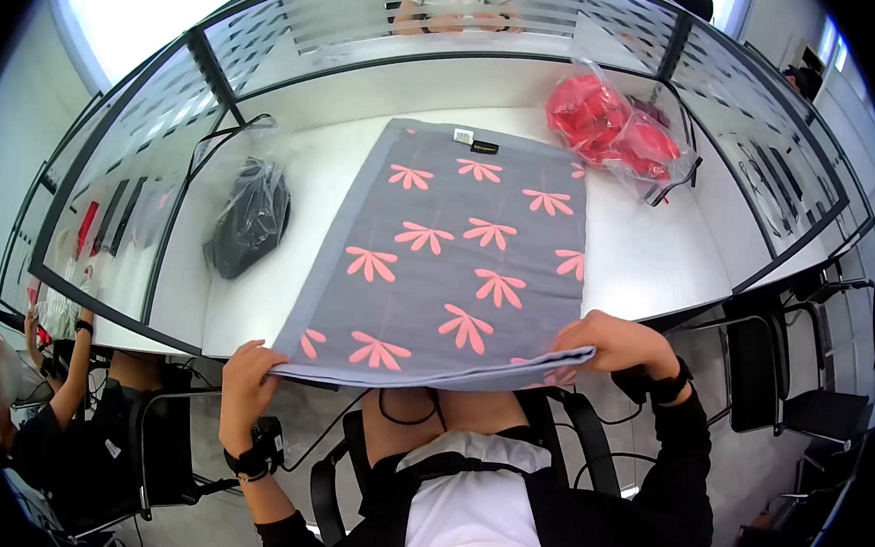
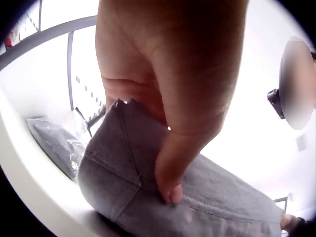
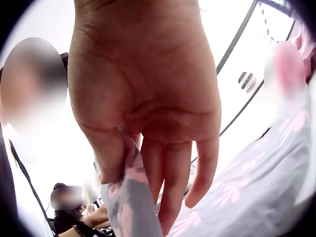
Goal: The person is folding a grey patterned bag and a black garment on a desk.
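Note:
A grey cloth with a pink petal pattern lies spread on the white table, its near edge raised off the front. My left hand pinches the near left corner. In the left wrist view its thumb presses on the plain grey hem beside a stitched seam; the other fingers are hidden behind the cloth. At the near right corner, my right hand grips the layered edge between thumb and fingers. The right wrist view shows the bunched cloth edge between them. A white label and a black tag sit at the far edge.
A clear bag with dark contents lies on the table's left. At the back right stands a clear bag with red contents. Framed partitions enclose the table. Other people sit beyond and to the left; black chairs stand at right.

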`<state>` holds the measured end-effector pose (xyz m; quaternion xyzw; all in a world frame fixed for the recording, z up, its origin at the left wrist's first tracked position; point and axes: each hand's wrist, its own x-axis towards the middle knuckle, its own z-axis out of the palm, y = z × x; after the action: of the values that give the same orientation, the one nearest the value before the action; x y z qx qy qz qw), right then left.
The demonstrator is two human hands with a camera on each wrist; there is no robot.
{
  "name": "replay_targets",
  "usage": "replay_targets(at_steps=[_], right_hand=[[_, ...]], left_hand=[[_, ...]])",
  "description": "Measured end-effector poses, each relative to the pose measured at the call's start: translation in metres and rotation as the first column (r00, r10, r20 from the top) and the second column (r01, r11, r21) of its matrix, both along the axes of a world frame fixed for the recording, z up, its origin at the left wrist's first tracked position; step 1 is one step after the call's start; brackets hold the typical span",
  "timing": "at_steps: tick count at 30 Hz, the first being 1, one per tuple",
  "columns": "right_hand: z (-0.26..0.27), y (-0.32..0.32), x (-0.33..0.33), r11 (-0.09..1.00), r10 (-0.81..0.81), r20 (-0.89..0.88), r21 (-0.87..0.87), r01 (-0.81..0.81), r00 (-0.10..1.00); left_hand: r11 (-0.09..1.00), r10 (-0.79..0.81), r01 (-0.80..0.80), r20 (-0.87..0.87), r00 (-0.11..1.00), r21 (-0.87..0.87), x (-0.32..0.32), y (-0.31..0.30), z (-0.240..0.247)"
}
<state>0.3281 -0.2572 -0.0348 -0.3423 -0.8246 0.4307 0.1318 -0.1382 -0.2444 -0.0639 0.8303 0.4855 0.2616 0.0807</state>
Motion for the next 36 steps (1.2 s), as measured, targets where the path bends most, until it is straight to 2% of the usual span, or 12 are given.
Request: replay_targets(at_steps=[4, 10, 15, 19, 22, 23, 24, 25, 26, 28, 30, 36], right_hand=[[0.023, -0.006, 0.016, 0.999, -0.021, 0.209, -0.044, 0.031, 0.978], [0.037, -0.014, 0.035, 0.958, 0.238, 0.073, -0.182, -0.221, 0.969], [0.032, -0.008, 0.063, 0.93, 0.324, -0.104, -0.146, -0.336, 0.94], [0.028, 0.002, 0.062, 0.862, 0.372, -0.401, -0.187, -0.472, 0.837], [0.023, 0.009, 0.068, 0.884, 0.31, -0.46, -0.183, -0.43, 0.832], [0.019, 0.011, 0.078, 0.919, 0.256, -0.449, -0.163, -0.36, 0.856], [0.014, 0.012, 0.091, 0.948, 0.198, -0.437, -0.142, -0.285, 0.877], [0.01, 0.004, 0.098, 0.997, -0.055, -0.307, 0.038, 0.069, 0.95], [0.011, -0.005, 0.102, 0.917, -0.388, -0.364, -0.242, 0.316, 0.847], [0.03, 0.023, 0.094, 0.808, -0.495, -0.303, -0.505, 0.304, 0.814], [0.043, 0.048, 0.073, 0.823, -0.545, -0.274, -0.357, 0.443, 0.792], [0.047, 0.145, 0.071, 0.795, -0.588, 0.006, -0.181, 0.579, 0.809]], left_hand=[[0.973, -0.031, 0.042, 0.05, 0.998, -0.227, 0.002, -0.029, 0.022], [0.821, -0.235, 0.297, 0.185, 0.954, -0.487, -0.001, -0.041, 0.054], [0.524, -0.568, 0.81, 0.601, 0.563, -0.263, 0.0, -0.02, 0.057], [0.195, -0.64, 0.976, 0.742, 0.202, -0.097, 0.01, 0.006, 0.056], [0.209, -0.592, 0.977, 0.791, 0.154, -0.034, 0.013, 0.017, 0.056], [0.284, -0.526, 0.959, 0.833, 0.173, -0.02, 0.012, 0.019, 0.056], [0.438, -0.495, 0.894, 0.804, 0.331, -0.099, 0.006, 0.02, 0.059], [0.579, -0.463, 0.797, 0.736, 0.494, -0.171, 0.001, 0.026, 0.064], [0.705, -0.403, 0.672, 0.653, 0.641, -0.224, -0.002, 0.033, 0.069], [0.833, -0.23, 0.423, 0.472, 0.851, -0.356, 0.0, 0.059, 0.081], [0.888, 0.001, 0.205, 0.448, 0.894, -0.412, 0.011, 0.085, 0.081], [0.875, 0.131, 0.129, 0.486, 0.864, -0.466, 0.046, 0.178, 0.07]])
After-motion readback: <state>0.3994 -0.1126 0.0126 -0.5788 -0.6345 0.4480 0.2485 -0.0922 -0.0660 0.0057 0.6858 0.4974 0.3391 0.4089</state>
